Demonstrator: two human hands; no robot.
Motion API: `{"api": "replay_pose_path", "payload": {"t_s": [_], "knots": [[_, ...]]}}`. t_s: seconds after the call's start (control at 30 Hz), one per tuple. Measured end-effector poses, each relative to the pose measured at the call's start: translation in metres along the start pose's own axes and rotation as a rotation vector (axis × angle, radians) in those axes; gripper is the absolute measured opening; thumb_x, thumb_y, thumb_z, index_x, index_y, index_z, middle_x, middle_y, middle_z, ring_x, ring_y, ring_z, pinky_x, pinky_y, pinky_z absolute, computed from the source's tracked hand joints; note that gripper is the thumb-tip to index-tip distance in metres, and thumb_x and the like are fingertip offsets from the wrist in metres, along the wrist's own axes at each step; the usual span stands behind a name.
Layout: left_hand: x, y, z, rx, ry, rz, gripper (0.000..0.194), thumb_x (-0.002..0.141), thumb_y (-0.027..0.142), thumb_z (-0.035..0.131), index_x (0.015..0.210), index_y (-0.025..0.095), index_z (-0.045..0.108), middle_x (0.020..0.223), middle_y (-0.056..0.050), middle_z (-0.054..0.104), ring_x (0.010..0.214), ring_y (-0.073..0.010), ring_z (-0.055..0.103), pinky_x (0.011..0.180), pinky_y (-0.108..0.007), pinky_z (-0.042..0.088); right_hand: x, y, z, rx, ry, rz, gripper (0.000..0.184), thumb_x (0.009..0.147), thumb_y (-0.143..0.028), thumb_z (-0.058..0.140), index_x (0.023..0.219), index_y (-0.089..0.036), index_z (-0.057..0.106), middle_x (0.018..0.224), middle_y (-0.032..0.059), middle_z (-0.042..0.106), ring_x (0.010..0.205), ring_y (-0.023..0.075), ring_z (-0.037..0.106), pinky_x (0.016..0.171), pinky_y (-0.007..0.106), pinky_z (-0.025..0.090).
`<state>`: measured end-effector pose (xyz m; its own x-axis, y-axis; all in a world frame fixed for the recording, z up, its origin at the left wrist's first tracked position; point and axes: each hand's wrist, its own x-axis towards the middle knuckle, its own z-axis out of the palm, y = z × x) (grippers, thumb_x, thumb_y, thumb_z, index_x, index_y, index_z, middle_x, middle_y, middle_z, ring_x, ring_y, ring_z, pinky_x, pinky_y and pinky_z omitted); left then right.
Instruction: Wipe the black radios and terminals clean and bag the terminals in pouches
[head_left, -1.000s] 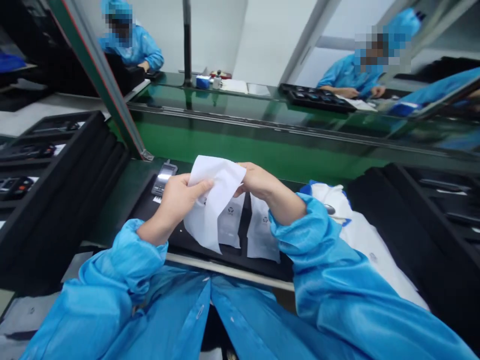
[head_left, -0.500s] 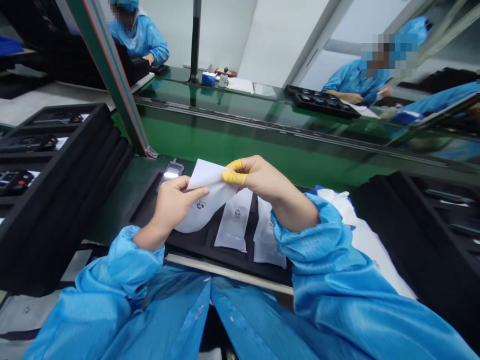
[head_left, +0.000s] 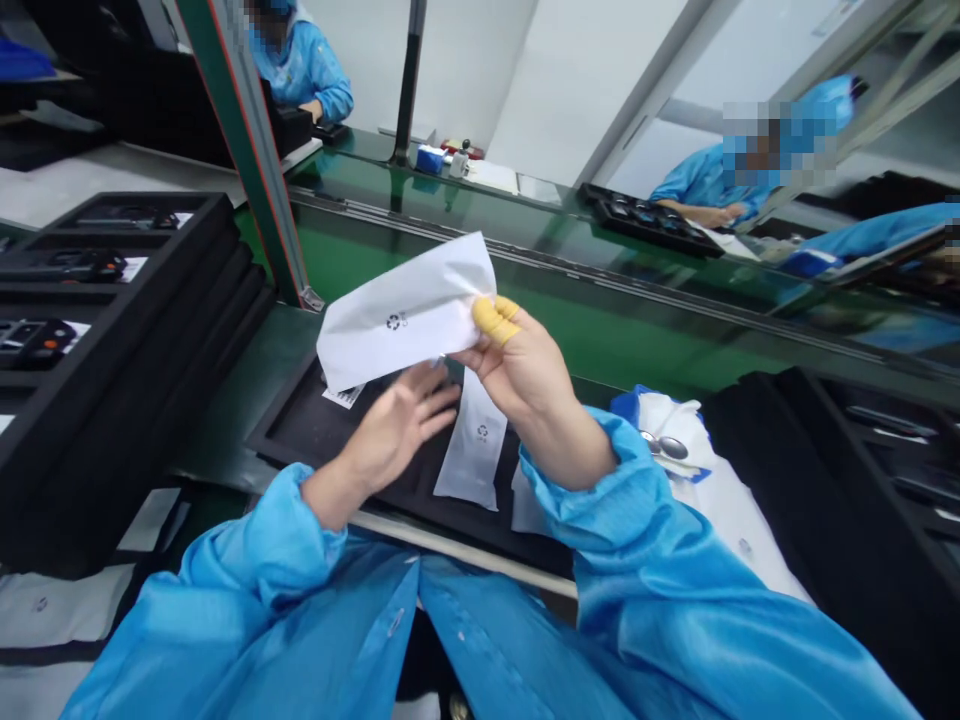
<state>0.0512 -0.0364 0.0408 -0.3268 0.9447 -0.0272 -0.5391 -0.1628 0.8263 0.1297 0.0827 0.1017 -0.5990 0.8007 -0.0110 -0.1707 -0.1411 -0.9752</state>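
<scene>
White pouch (head_left: 401, 312), printed with a recycling mark, held in the air above a black foam tray (head_left: 289, 435). Right corner pinched by the right hand (head_left: 529, 385), with yellow finger cots (head_left: 491, 320) on two fingers pressed against the pouch. Left hand (head_left: 394, 430) open, fingers spread, just below the pouch's lower edge; contact with the pouch impossible to tell. Hands close together, not clasped, with only the right one clamped on the pouch.

On the tray: second pouch (head_left: 472, 445), white, lying flat, with the same mark; third pouch (head_left: 529, 505), partly hidden behind the right sleeve (head_left: 600, 500); small printed label (head_left: 343, 396), partly under the raised pouch. Left sleeve (head_left: 255, 560) of the same blue smock near the tray's front edge.

To the right: white cloth (head_left: 720, 500) with blue trim, small metal object (head_left: 664, 446) on top, black tray (head_left: 847, 450) beyond. To the left: stack of black trays (head_left: 127, 290) holding black handheld devices (head_left: 30, 343).

Farther off: green conveyor (head_left: 480, 265); two co-workers (head_left: 304, 70) (head_left: 705, 180) in blue smocks and hoods; black device tray (head_left: 649, 222) near one co-worker's hands; small blue box (head_left: 430, 160).
</scene>
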Motion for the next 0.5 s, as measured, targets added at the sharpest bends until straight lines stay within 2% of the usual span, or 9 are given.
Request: {"api": "replay_pose_path", "payload": {"t_s": [0.07, 0.13, 0.17, 0.23, 0.3, 0.33, 0.37, 0.47, 0.5], "knots": [[0.014, 0.01, -0.012, -0.099, 0.201, 0.159, 0.066, 0.065, 0.075, 0.07, 0.106, 0.024, 0.065, 0.129, -0.009, 0.065, 0.127, -0.0281, 0.056, 0.099, -0.039, 0.052, -0.009, 0.013, -0.002, 0.043, 0.012, 0.075, 0.042, 0.059, -0.044, 0.082, 0.084, -0.024, 0.054, 0.075, -0.007, 0.062, 0.068, 0.0083, 0.062, 0.061, 0.023, 0.057], [0.023, 0.025, -0.028, -0.108, 0.399, 0.307, 0.045, 0.074, 0.062, 0.072, 0.097, 0.024, 0.066, 0.124, -0.005, 0.068, 0.132, -0.0238, 0.052, 0.103, -0.034, 0.051, -0.018, 0.024, -0.009, 0.019, -0.003, 0.191, 0.049, 0.051, -0.038, 0.086, 0.087, -0.025, 0.055, 0.076, -0.0076, 0.064, 0.065, 0.0091, 0.063, 0.057, 0.024, 0.058], [0.024, 0.032, -0.037, -0.109, 0.483, 0.358, 0.037, 0.075, 0.055, 0.074, 0.093, 0.023, 0.066, 0.12, -0.005, 0.07, 0.132, -0.0225, 0.052, 0.104, -0.032, 0.05, -0.02, 0.028, -0.014, -0.042, -0.061, 0.27, 0.051, 0.047, -0.035, 0.088, 0.087, -0.024, 0.057, 0.075, -0.0075, 0.065, 0.063, 0.0096, 0.063, 0.055, 0.025, 0.058], [0.022, 0.045, -0.051, -0.091, 0.604, 0.424, 0.025, 0.075, 0.042, 0.077, 0.084, 0.022, 0.066, 0.112, -0.005, 0.073, 0.128, -0.0217, 0.055, 0.103, -0.03, 0.051, -0.019, 0.03, -0.024, -0.26, -0.262, 0.423, 0.05, 0.042, -0.025, 0.089, 0.083, -0.022, 0.061, 0.068, -0.0064, 0.065, 0.059, 0.0097, 0.061, 0.053, 0.023, 0.055], [0.015, 0.055, -0.06, -0.032, 0.662, 0.459, 0.022, 0.069, 0.035, 0.082, 0.078, 0.021, 0.067, 0.102, -0.005, 0.075, 0.12, -0.0228, 0.061, 0.1, -0.03, 0.053, -0.006, 0.026, -0.033, -0.493, -0.416, 0.469, 0.042, 0.046, -0.016, 0.086, 0.082, -0.019, 0.065, 0.065, -0.004, 0.066, 0.06, 0.0097, 0.061, 0.056, 0.021, 0.053], [0.012, 0.059, -0.062, 0.012, 0.667, 0.455, 0.024, 0.065, 0.034, 0.085, 0.076, 0.021, 0.068, 0.096, -0.004, 0.075, 0.114, -0.0236, 0.064, 0.097, -0.031, 0.055, 0.005, 0.024, -0.036, -0.592, -0.412, 0.428, 0.038, 0.051, -0.014, 0.083, 0.086, -0.018, 0.068, 0.067, -0.0022, 0.068, 0.062, 0.0101, 0.061, 0.058, 0.021, 0.052], [0.009, 0.061, -0.062, 0.057, 0.658, 0.431, 0.027, 0.061, 0.036, 0.087, 0.073, 0.021, 0.068, 0.089, -0.004, 0.075, 0.107, -0.0244, 0.067, 0.092, -0.032, 0.057, 0.018, 0.023, -0.038, -0.675, -0.343, 0.353, 0.035, 0.058, -0.015, 0.079, 0.091, -0.018, 0.069, 0.073, -0.0004, 0.07, 0.065, 0.0108, 0.062, 0.061, 0.022, 0.052], [0.003, 0.062, -0.055, 0.173, 0.566, 0.294, 0.041, 0.052, 0.052, 0.089, 0.067, 0.02, 0.068, 0.068, -0.003, 0.072, 0.087, -0.0268, 0.071, 0.075, -0.036, 0.061, 0.062, 0.027, -0.036, -0.962, -0.015, 0.111, 0.021, 0.077, -0.02, 0.066, 0.097, -0.019, 0.072, 0.097, 0.0045, 0.074, 0.082, 0.0138, 0.065, 0.073, 0.025, 0.051], [0.002, 0.06, -0.051, 0.208, 0.528, 0.255, 0.044, 0.051, 0.056, 0.088, 0.067, 0.019, 0.069, 0.065, -0.003, 0.07, 0.081, -0.0271, 0.072, 0.07, -0.036, 0.061, 0.075, 0.031, -0.033, -1.003, 0.025, 0.102, 0.015, 0.078, -0.021, 0.066, 0.092, -0.018, 0.073, 0.098, 0.0051, 0.074, 0.088, 0.0153, 0.065, 0.077, 0.025, 0.05]]}}
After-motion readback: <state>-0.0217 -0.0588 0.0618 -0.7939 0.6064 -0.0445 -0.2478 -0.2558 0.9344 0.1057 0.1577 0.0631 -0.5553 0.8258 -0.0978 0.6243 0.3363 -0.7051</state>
